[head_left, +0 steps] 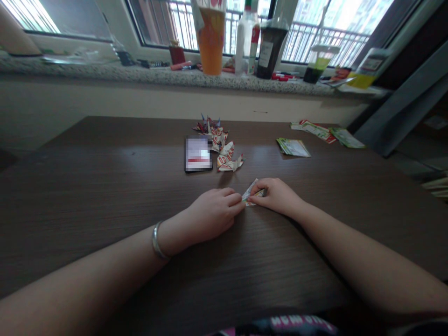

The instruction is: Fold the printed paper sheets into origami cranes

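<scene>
A small folded piece of printed paper [250,192], whitish with green and orange marks, sits between my hands over the dark wooden table [105,196]. My left hand [213,211], with a silver bangle at the wrist, has its fingers closed on the paper's left end. At the other end, my right hand [275,195] pinches the paper between thumb and fingers. Just beyond lie folded paper pieces [228,157] with red lettering, in a cluster running back across the table. A phone [198,155] with a blurred-out screen rests left of them.
A stack of printed paper slips [294,147] lies at the back right, with more slips [317,130] behind it. On the granite windowsill [140,77] stand a tall cup of orange drink [212,42], a dark bottle [271,51], a clear bottle [242,44] and smaller items.
</scene>
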Available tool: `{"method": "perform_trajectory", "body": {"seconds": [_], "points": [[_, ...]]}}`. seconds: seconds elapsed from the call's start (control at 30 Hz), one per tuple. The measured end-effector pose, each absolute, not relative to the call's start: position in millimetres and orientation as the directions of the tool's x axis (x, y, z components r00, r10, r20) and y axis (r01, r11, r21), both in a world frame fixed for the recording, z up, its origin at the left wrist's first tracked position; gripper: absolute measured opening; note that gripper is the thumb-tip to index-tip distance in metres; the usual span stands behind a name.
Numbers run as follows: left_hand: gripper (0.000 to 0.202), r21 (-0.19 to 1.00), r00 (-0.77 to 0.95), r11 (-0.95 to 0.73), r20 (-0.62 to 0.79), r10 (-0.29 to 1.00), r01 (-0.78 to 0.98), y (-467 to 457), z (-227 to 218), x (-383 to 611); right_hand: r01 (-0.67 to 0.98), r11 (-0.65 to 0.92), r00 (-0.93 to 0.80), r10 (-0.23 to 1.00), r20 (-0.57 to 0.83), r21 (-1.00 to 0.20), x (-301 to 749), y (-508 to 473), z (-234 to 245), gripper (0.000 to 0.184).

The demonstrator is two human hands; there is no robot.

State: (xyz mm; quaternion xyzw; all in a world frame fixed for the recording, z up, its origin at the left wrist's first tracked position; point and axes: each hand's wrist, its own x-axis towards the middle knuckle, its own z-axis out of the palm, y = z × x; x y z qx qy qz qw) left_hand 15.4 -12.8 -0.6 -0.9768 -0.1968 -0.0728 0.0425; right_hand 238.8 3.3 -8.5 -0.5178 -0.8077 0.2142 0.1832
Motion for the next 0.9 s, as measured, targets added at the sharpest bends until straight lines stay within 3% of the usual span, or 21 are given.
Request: {"method": "perform_trajectory", "body": {"seconds": [0.23, 0.57, 0.9], "points": [[0.024, -0.018, 0.891, -0.901, 0.159, 0.425, 0.433, -13.3, 0.4, 12.4, 0.767, 0.363, -0.389, 0.919, 0.067, -0.529, 240.0, 1.8, -8.3, 0.011], [0.021, -0.061, 0.908, -0.912, 0.142, 0.394, 0.406, -12.2, 6.0, 9.0, 0.773, 0.363, -0.389, 0.919, 0.064, -0.521, 241.0, 1.9, -7.9, 0.010], [0.024, -0.022, 0.918, -0.925, 0.137, 0.373, 0.379, -8.5, 8.9, 3.9, 0.761, 0.371, -0.396, 0.915, 0.073, -0.532, 243.7, 0.8, -9.3, 0.009]]}}
